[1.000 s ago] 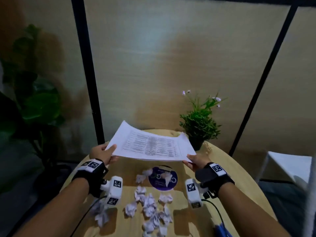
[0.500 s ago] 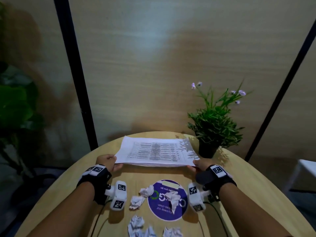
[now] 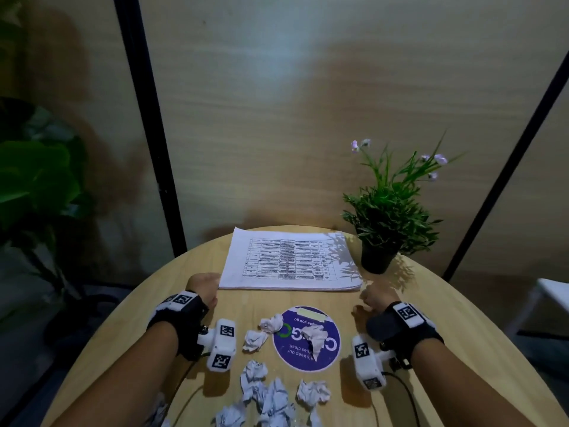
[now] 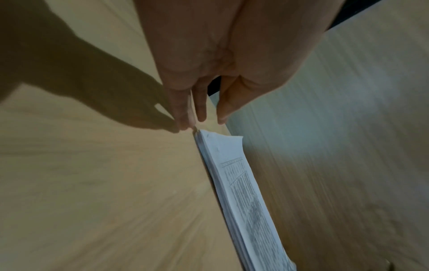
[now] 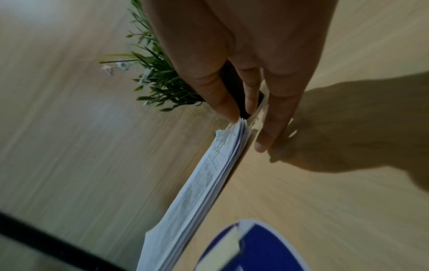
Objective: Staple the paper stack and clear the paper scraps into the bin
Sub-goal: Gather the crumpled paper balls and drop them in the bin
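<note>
The printed paper stack [image 3: 289, 260] lies flat on the far half of the round wooden table [image 3: 431, 318]. My left hand [image 3: 203, 286] sits at its near left corner; in the left wrist view the straight fingers [image 4: 183, 113] point down beside that corner of the stack [image 4: 236, 183] and hold nothing. My right hand [image 3: 374, 298] is at the near right corner. There the thumb tip [image 5: 230, 113] touches the stack's edge [image 5: 204, 183] and the other fingers rest on the table. Several crumpled paper scraps [image 3: 271, 396] lie near me. No stapler or bin is in view.
A potted plant [image 3: 388, 217] stands just right of the stack, close behind my right hand. A blue round sticker [image 3: 308, 355] on the table carries one scrap [image 3: 314, 337]. Black frame posts and a wood-look wall rise behind the table.
The stack was held in the air by both hands, then lowered. It now lies flat on the table and both hands have let go, staying at its near corners.
</note>
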